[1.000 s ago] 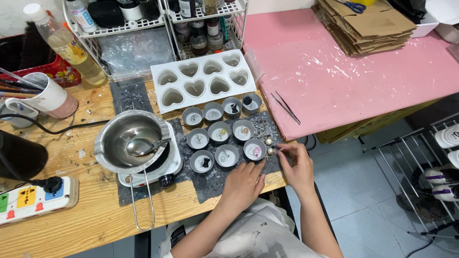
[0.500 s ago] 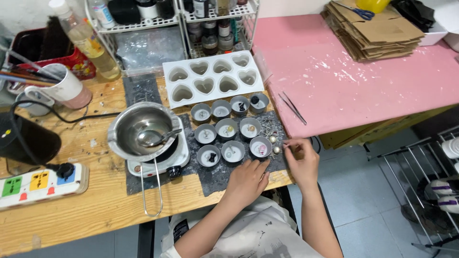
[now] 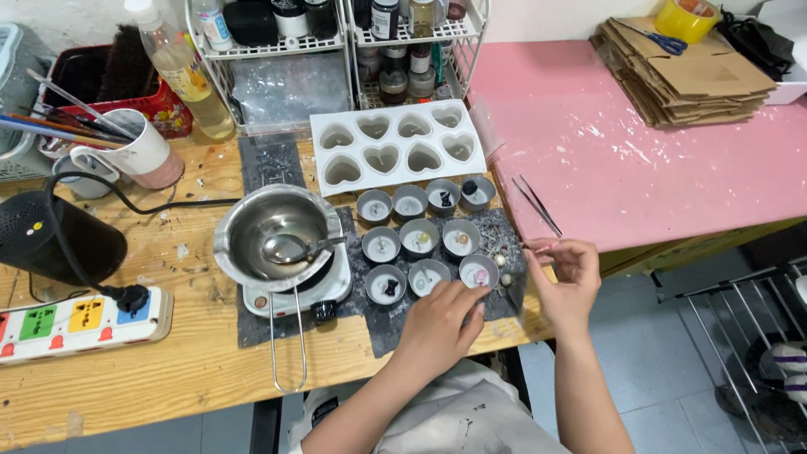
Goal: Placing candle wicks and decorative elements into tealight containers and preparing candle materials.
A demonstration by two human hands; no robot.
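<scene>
Several small round tin cups (image 3: 477, 271) filled with pale wax stand in rows on a dark mat (image 3: 382, 324). My left hand (image 3: 441, 324) lies on the mat with curled fingers, its fingertips at the near rim of the front right cup. My right hand (image 3: 565, 282) hovers at the mat's right edge, thumb and forefinger pinched on a tiny pinkish piece. A few small beads (image 3: 503, 261) lie on the mat between the two hands. What my left fingertips hold, if anything, is hidden.
A white heart-shaped mould (image 3: 395, 147) sits behind the cups. A steel pot with a spoon (image 3: 273, 240) rests on a small hot plate. Tweezers (image 3: 536, 204) lie on the pink table (image 3: 639, 168). Also here are a power strip (image 3: 80, 324), a brush mug (image 3: 139, 151), a wire rack (image 3: 336, 34) and stacked cardboard (image 3: 689, 76).
Both hands stay at the front right cup. My right hand has lifted slightly off the mat's edge. The view has tilted a little; nothing on the bench has moved.
</scene>
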